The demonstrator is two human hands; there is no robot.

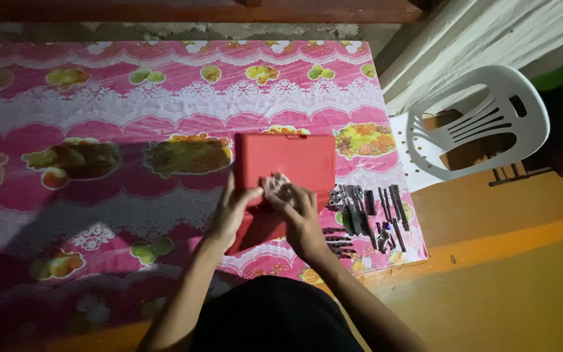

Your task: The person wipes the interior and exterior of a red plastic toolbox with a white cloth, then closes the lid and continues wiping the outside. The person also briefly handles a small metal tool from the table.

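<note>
1. A table under a pink cloth printed with fruit and white lace bands is filling most of the view; shadow is darkening its near left part.
2. A white plastic chair is standing just off the table's right edge, on a yellow-brown floor.
3. A red tool case is lying near the table's right side, its lid facing up, its near half tilting toward the person.
4. A spread of loose metal tools — sockets, bits, long bars — is lying on the cloth just right of the case, reaching almost to the table's edge.
5. The left hand is pressing against the case's near left part, fingers together, thumb pointing inward.
6. The right hand is resting on the case's near middle, fingers curling over a small pale cloth.
7. Both hands are covering the case's near edge; whether a latch sits under them, I cannot tell.
</note>
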